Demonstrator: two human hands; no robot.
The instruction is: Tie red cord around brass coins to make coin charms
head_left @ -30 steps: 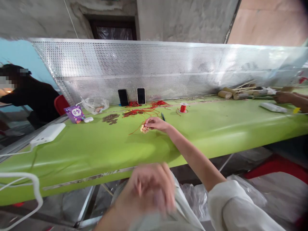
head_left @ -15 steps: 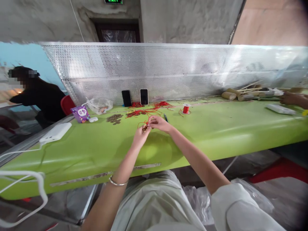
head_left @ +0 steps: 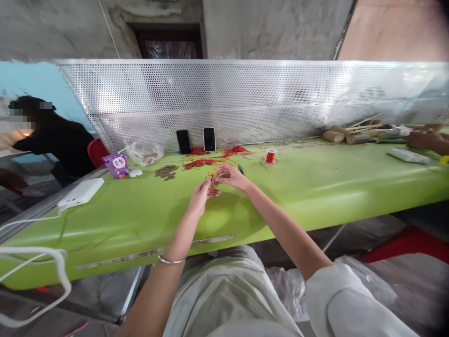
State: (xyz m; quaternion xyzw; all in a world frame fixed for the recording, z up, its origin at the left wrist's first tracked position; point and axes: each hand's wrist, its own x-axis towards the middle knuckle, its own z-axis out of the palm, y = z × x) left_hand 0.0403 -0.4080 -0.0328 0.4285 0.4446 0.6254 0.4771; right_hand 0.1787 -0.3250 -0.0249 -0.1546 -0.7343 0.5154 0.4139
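Observation:
My left hand [head_left: 201,195] and my right hand [head_left: 228,176] meet over the green table [head_left: 315,187], fingers pinched together on a small knot of red cord with coins [head_left: 212,179]. Both hands are closed on it. Behind them lies a tangle of red cords [head_left: 210,160], a pile of brown coins [head_left: 165,172] to the left and a red thread spool [head_left: 270,157] to the right. A dark pen [head_left: 241,169] lies just beyond my right hand.
Two phones [head_left: 196,140] lean on the perforated metal screen [head_left: 245,98]. A purple box [head_left: 114,165], clear bag [head_left: 144,152] and white power bank [head_left: 81,192] sit left. Another person's hand [head_left: 426,139] and bamboo pieces [head_left: 351,135] are far right. A seated person [head_left: 52,140] is at left.
My left hand rose from my lap to the table and joined my right hand on the cord and coins; both have since shifted slightly farther away.

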